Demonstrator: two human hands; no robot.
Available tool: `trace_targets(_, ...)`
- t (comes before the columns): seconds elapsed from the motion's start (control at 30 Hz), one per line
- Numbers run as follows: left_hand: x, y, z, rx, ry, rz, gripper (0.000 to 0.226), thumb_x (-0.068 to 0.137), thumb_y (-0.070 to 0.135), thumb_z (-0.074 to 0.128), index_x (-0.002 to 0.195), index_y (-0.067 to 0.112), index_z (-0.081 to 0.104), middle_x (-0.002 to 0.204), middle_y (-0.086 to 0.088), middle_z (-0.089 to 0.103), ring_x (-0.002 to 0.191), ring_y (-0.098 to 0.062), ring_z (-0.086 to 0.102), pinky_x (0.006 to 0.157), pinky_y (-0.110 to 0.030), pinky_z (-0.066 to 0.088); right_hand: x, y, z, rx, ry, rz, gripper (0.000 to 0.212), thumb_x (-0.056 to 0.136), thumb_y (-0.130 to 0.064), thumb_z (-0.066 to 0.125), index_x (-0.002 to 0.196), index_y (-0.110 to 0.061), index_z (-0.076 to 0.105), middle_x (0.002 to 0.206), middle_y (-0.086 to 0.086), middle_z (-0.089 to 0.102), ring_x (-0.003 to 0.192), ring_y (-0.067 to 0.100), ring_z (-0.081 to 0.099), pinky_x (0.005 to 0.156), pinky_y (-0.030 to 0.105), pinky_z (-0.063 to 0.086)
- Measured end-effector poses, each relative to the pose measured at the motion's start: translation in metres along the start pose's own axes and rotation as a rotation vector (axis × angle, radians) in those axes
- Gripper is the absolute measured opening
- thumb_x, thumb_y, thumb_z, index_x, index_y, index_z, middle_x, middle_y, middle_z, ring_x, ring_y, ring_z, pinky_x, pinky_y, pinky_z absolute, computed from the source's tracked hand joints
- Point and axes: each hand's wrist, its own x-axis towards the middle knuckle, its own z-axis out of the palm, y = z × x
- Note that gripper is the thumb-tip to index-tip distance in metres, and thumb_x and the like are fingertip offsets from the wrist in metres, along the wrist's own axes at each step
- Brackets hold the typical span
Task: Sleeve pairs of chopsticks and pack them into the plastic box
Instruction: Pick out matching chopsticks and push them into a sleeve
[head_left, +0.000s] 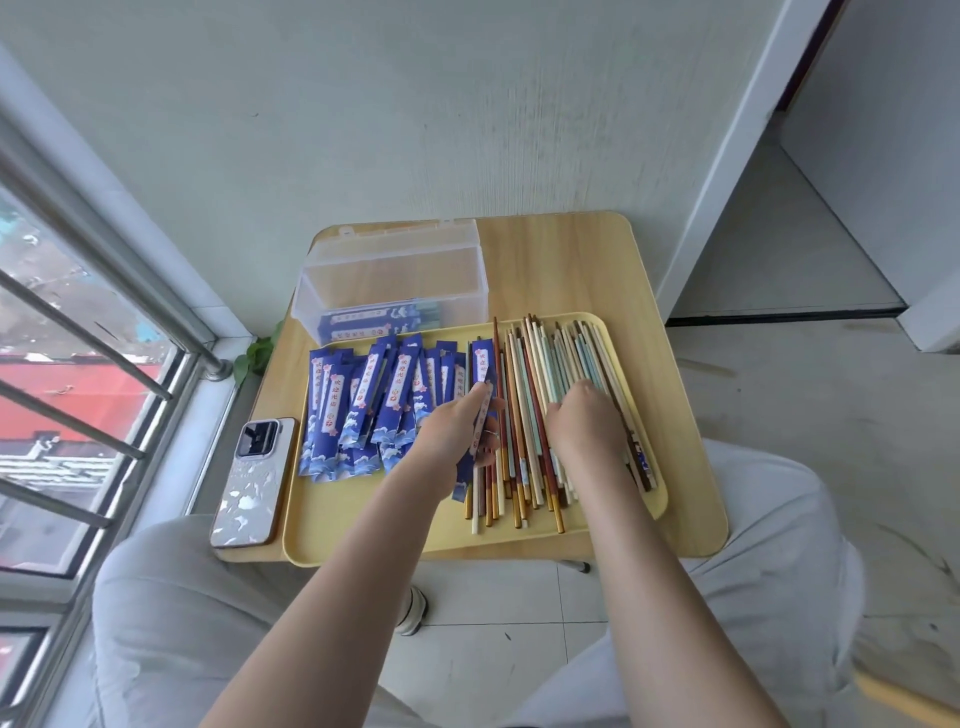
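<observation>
A yellow tray (363, 525) lies on a small wooden table. Its left half carries a heap of several blue printed sleeves (363, 405), its right half a pile of loose chopsticks (540, 374) in cream, pale blue and brown. My left hand (457, 431) grips one blue sleeve (480, 364) upright over the tray's middle. My right hand (584, 421) lies on the chopstick pile with its fingers curled down among the sticks; whether it holds any is hidden. Behind the tray stands the clear plastic box (389, 260), lid open, with a few sleeved pairs on its floor.
A phone (254, 483) in a pale patterned case rests on the table (561, 260) left of the tray. A window with metal bars runs along the left, a wall stands behind the table, and my knees flank its near edge.
</observation>
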Motion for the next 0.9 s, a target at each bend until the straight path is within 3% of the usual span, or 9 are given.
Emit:
trace_targets(0.1, 0.0, -0.003, -0.001, -0.032, -0.035, 0.018, 0.037, 0.103, 0.041, 0.05, 0.102, 0.009, 0.068, 0.072, -0.007, 0.058, 0.059, -0.018, 0.054, 0.055, -0.027, 0.048, -0.001, 0.0, 0.001, 0.031, -0.015, -0.003, 0.015, 0.098, -0.022, 0.06, 0.101, -0.007, 0.061, 0.085, 0.004, 0.063, 0.069, 0.019, 0.062, 0.049, 0.025, 0.041)
trace_targets(0.2, 0.002, -0.008, -0.003, 0.022, -0.04, 0.068, 0.034, 0.101, 0.041, 0.055, 0.107, 0.01, 0.067, 0.067, -0.003, 0.06, 0.064, -0.018, 0.057, 0.066, -0.032, 0.05, -0.005, 0.0, 0.002, 0.099, -0.007, -0.003, 0.019, 0.094, -0.025, 0.064, 0.086, -0.009, 0.06, 0.076, 0.002, 0.058, 0.056, 0.015, 0.053, 0.045, 0.023, 0.034)
trace_targets(0.33, 0.002, -0.009, -0.008, 0.002, -0.039, 0.117, 0.023, 0.099, 0.028, 0.062, 0.1, 0.006, 0.059, 0.075, -0.007, 0.065, 0.06, -0.018, 0.062, 0.06, -0.031, 0.053, -0.01, -0.007, -0.011, 0.361, -0.035, -0.089, 0.009, 0.094, -0.021, 0.063, 0.096, -0.015, 0.056, 0.084, 0.0, 0.061, 0.063, 0.011, 0.056, 0.051, 0.023, 0.044)
trace_targets(0.5, -0.001, -0.01, -0.016, -0.032, -0.138, 0.14, 0.008, 0.103, 0.015, 0.054, 0.104, 0.007, 0.055, 0.087, -0.012, 0.069, 0.066, -0.023, 0.066, 0.062, -0.033, 0.057, -0.02, -0.022, -0.035, 0.746, -0.116, -0.21, 0.021, 0.097, -0.009, 0.054, 0.105, -0.024, 0.067, 0.086, -0.001, 0.072, 0.046, 0.007, 0.053, 0.042, 0.02, 0.04)
trace_targets(0.63, -0.004, -0.007, -0.018, -0.077, -0.121, 0.133, 0.003, 0.101, 0.009, 0.054, 0.103, 0.006, 0.054, 0.077, -0.01, 0.063, 0.06, -0.022, 0.057, 0.056, -0.032, 0.053, -0.027, -0.031, -0.047, 0.862, -0.188, -0.235, 0.024, 0.095, -0.007, 0.056, 0.101, -0.025, 0.069, 0.091, -0.006, 0.076, 0.059, 0.019, 0.069, 0.054, 0.033, 0.045)
trace_targets(0.73, -0.001, -0.005, -0.021, -0.111, -0.055, 0.142, 0.009, 0.097, 0.01, 0.061, 0.096, 0.003, 0.055, 0.064, -0.006, 0.056, 0.053, -0.021, 0.048, 0.054, -0.035, 0.042, -0.029, -0.034, -0.05, 0.942, -0.142, -0.262, 0.011, 0.097, -0.011, 0.061, 0.1, -0.02, 0.066, 0.09, -0.004, 0.077, 0.061, 0.018, 0.07, 0.055, 0.033, 0.046)
trace_targets(0.83, 0.001, 0.003, -0.025, -0.33, 0.071, 0.102, 0.014, 0.1, 0.016, 0.059, 0.092, 0.006, 0.053, 0.054, -0.001, 0.049, 0.045, -0.017, 0.044, 0.054, -0.033, 0.035, -0.027, -0.036, -0.048, 1.079, -0.111, -0.254, 0.01, 0.103, -0.016, 0.054, 0.101, -0.014, 0.064, 0.083, 0.003, 0.075, 0.057, 0.02, 0.066, 0.05, 0.027, 0.044)
trace_targets(0.9, 0.0, 0.012, -0.026, -0.595, 0.147, 0.079, 0.017, 0.102, 0.021, 0.054, 0.092, 0.007, 0.053, 0.056, -0.001, 0.047, 0.045, -0.016, 0.047, 0.051, -0.029, 0.044, -0.025, -0.036, -0.047, 1.106, -0.104, -0.222, 0.015, 0.105, -0.018, 0.049, 0.102, -0.013, 0.062, 0.079, 0.004, 0.073, 0.056, 0.02, 0.064, 0.049, 0.025, 0.044)
